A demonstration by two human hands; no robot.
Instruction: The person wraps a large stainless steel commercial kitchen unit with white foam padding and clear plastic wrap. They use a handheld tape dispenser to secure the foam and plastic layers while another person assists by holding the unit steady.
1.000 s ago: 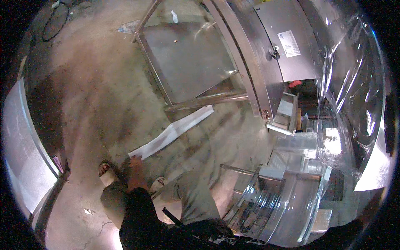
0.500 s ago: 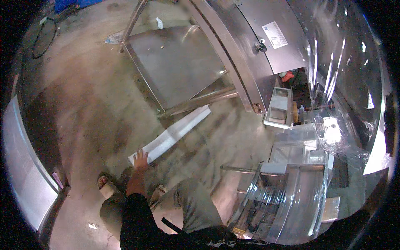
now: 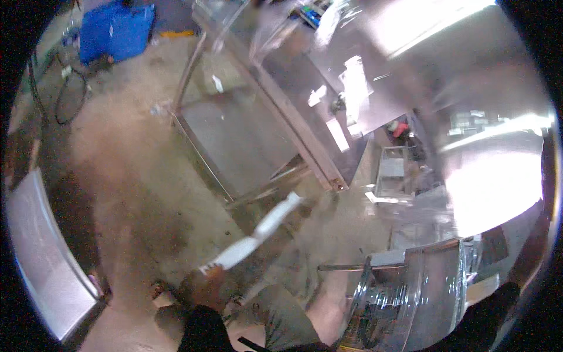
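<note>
My left hand [image 3: 213,283] is at the near end of a long white strip [image 3: 239,251], with its fingers closed over that end. The strip runs away to the right toward the foot of a metal frame and has a kink near its middle. Motion blur hides the finger detail. My right arm, in a dark sleeve [image 3: 489,314], reaches out toward the right rim. The right hand itself does not show clearly there. Close to that arm is a broad, shiny surface [image 3: 498,182] with strong glare.
A metal stand with a flat lower shelf [image 3: 234,144] occupies the far middle. Film-wrapped metal frames [image 3: 404,293] lie right of my knees, beyond them a small metal tray [image 3: 393,173]. A pale panel [image 3: 50,258] stands at left; a blue container [image 3: 117,32] and a cable [image 3: 70,97] lie far left.
My head view has shifted, so the scene sits lower. My left hand has gone from lying spread on the strip to closing on its end; the strip now looks kinked. Glare at right has grown.
</note>
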